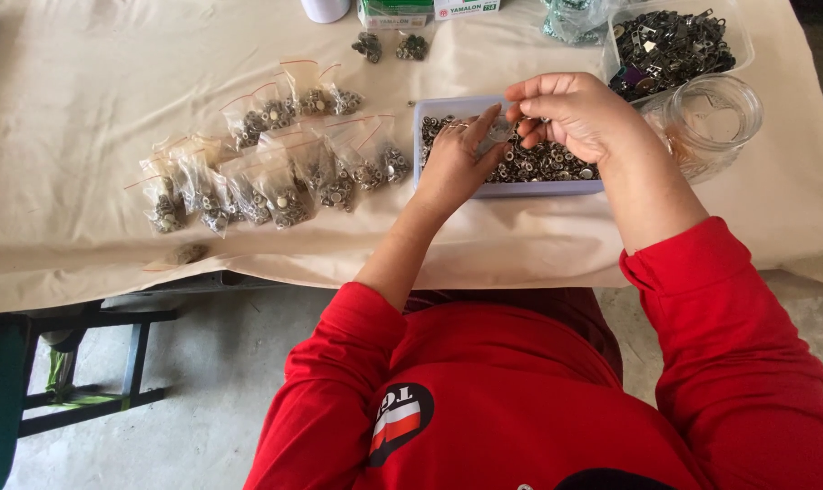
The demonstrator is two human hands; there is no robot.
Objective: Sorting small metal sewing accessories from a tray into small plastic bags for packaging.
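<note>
Two hands over a pale blue tray [556, 188] of small metal eyelets [538, 165] on the cloth-covered bench [84, 100]. Left hand [455, 163] and right hand [570, 113] pinched together on a small clear bag [497, 134] just above the tray. To the left, filled packets [275, 172] in rows. To the right, a glass jar [713, 118] and a clear tub of dark metal parts [670, 45].
</note>
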